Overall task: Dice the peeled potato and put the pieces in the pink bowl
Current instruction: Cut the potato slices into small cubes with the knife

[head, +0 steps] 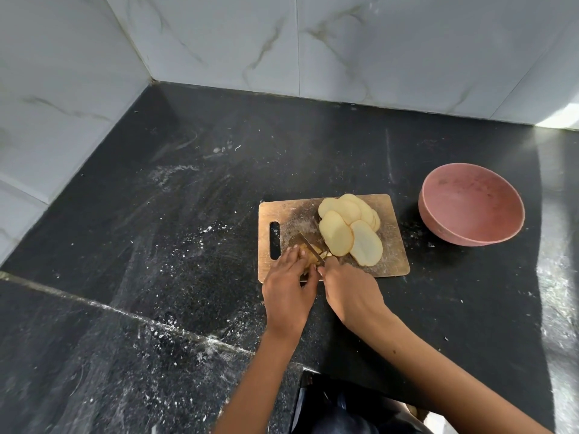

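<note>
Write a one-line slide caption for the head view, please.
Right hand cuts potato with a knife while left hand steadies it; potato slices wait on the cutting board, pink bowl empty.

Knife handle (329,267) hidden inside the right hand (347,292); only the blade (310,245) exposed, at 11 o'clock from that hand. Potato piece under the cut (311,256) largely covered by the left hand (289,286), shape not discernible. Rear potato slices (360,208) overlapped by front ones. Both forearms cut off at 6 o'clock frame edge.
</note>
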Tool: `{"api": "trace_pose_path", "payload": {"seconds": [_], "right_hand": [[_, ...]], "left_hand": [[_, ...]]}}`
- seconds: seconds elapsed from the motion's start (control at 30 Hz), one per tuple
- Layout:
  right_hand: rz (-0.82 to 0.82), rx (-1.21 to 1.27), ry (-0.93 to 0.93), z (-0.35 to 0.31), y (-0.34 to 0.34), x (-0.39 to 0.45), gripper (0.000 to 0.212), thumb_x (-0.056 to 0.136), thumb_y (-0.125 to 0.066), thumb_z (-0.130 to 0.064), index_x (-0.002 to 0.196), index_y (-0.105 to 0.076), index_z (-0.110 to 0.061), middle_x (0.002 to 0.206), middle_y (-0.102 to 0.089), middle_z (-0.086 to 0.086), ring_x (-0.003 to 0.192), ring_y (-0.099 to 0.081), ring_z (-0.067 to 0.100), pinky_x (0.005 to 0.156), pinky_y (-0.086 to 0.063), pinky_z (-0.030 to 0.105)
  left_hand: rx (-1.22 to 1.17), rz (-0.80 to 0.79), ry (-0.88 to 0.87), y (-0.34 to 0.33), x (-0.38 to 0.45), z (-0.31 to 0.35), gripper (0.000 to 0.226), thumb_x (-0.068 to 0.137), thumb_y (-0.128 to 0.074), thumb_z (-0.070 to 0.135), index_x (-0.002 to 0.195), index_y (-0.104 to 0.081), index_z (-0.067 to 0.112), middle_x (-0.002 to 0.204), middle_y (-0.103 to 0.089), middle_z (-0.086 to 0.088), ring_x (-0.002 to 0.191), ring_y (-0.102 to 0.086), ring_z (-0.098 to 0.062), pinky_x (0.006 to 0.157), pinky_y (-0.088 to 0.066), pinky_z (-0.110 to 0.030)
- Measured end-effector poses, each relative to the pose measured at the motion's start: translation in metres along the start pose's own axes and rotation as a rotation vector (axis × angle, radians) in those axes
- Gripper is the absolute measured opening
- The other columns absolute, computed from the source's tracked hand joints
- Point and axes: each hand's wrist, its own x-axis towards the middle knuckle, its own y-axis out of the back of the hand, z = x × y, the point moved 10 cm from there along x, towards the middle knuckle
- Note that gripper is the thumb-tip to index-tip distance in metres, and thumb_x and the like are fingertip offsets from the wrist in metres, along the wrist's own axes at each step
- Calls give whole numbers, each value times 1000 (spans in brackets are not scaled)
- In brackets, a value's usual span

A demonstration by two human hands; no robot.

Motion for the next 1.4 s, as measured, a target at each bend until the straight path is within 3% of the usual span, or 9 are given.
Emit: {"api": "trace_pose_path", "payload": {"seconds": [0.37,0.7,0.9,1.07,1.4], "right_hand": [[-83,-11,-34,9,-11,-7,21,103,-35,-21,121,-41,-11,110,-62,9,98,-63,28,69,-36,33],[-163,28,-76,21,-21,-27,26,106,-22,-28,116,-39,-11,111,-62,12,100,-62,31,73,-37,36],[-123,45,-80,15,-19,-14,18,104,-31,-21,116,-42,-12,110,-62,10,99,-62,29,70,-38,35],[-111,-18,-82,26,-22,-42,29,106,-19,-30,115,-39,-11,109,-65,10,98,-64,30,73,-43,37],[-40,7,-95,39,-10,-44,33,105,-20,-34,111,-43,-10,106,-63,12,97,-61,33,67,-34,35]], "left_hand": [[0,4,-23,2,3,4,22,76,-69,15,95,-76,6,105,-71,-14,99,-69,-25,89,-54,-44],[-18,-24,1,4,2,3,33,86,-54,29,99,-76,8,109,-70,-13,104,-68,-24,88,-56,-46],[-33,-30,7,2,3,2,24,80,-65,19,98,-75,6,108,-70,-13,103,-68,-24,86,-57,-46],[-50,-29,46,4,3,1,24,80,-65,18,97,-76,6,109,-70,-14,105,-67,-25,88,-56,-47],[-130,9,100,10,0,1,23,79,-77,8,101,-75,7,111,-69,-12,109,-65,-21,88,-56,-44]]}}
